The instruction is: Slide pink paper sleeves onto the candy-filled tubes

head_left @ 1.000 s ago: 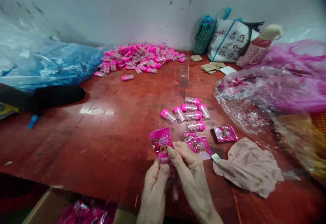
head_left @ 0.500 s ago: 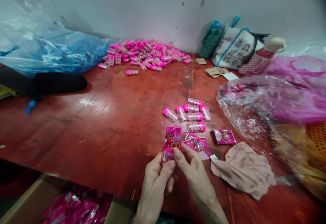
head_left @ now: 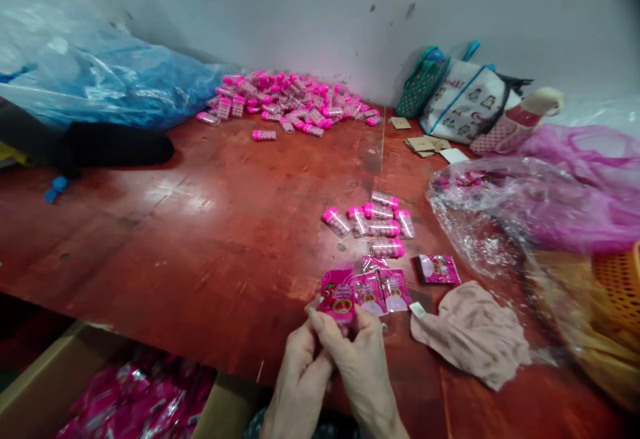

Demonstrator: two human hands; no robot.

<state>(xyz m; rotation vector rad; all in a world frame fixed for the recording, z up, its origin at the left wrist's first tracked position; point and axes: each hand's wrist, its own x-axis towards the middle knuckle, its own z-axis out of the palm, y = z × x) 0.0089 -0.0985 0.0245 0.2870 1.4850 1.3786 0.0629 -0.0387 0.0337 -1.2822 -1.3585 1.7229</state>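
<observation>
While the right hand [head_left: 367,366] and left hand [head_left: 299,376] pinch the lower end of a packet [head_left: 337,294] over the table's [head_left: 210,259] near side, the left fingers are partly hidden. Sachets [head_left: 370,294] lie just right, tubes [head_left: 384,228] beyond them. Farther right are a stack [head_left: 439,270] and cloth [head_left: 480,332]; far off, a tube pile [head_left: 295,102]; near left, a carton [head_left: 47,372].

Glossy plastic sachet [head_left: 337,291], smooth clear-plastic tubes [head_left: 384,228], creased matt cloth [head_left: 475,332], shiny wooden tabletop [head_left: 240,246].
</observation>
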